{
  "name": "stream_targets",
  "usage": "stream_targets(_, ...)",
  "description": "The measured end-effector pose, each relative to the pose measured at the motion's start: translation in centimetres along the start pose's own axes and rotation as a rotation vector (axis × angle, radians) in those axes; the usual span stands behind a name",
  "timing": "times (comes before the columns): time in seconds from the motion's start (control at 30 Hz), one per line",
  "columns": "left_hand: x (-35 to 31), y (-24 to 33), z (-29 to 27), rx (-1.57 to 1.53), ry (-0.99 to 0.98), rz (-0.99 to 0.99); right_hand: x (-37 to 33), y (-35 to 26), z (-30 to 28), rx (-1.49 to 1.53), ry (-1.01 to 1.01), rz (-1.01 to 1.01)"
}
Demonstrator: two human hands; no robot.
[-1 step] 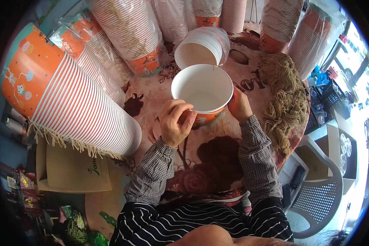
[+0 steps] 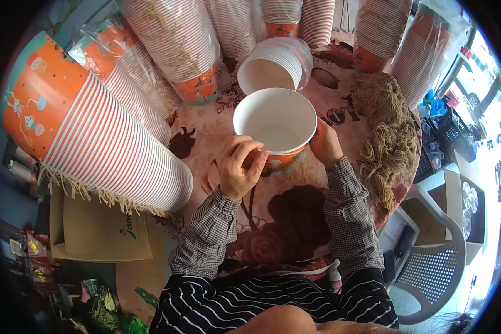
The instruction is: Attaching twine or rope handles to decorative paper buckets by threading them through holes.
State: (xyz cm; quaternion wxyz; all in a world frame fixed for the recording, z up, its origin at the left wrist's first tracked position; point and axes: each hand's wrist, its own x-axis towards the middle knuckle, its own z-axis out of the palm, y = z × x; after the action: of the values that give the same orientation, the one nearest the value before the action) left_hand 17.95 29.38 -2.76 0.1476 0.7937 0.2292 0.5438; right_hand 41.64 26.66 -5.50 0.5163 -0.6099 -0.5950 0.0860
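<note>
A round paper bucket [image 2: 275,119], white inside with an orange printed outside, stands upright on the table in front of me. My left hand [image 2: 240,167] is closed at its near left rim, thumb and curled fingers bent around the edge; whether a cord is also between them is hidden. My right hand [image 2: 324,146] grips the bucket's right side, with its fingertips partly behind the wall. A short bit of cord shows at the far rim. Just behind lies a nested stack of white-rimmed buckets [image 2: 270,69] in clear plastic, its open end toward me.
A long leaning stack of orange buckets [image 2: 114,136] fills the left side, with cord ends hanging below it. Several bagged stacks [image 2: 172,42] line the back. Bundles of tan cord [image 2: 385,139] lie at the right. A cardboard box [image 2: 103,228] and a grey plastic chair [image 2: 437,256] flank the table.
</note>
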Motion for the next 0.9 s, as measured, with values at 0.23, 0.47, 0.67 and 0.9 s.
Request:
stream_targets(0.23,0.6,0.7,0.0,0.221,0.054,0.211,0.2,0.7,-0.2,0.044,0.039,0.001)
stream_targets(0.47,0.4,2.8,0.3,0.393,0.067,0.234,-0.2,0.3,-0.1,-0.074,0.041,-0.034)
stream_targets(0.67,1.6,5.4,0.4,0.419,-0.101,0.182,-0.3,0.2,0.4,-0.068,0.048,-0.065)
stream_targets(0.9,5.3,6.0,-7.1,0.299,0.050,0.097,0.4,1.4,-0.2,0.050,0.322,-0.065)
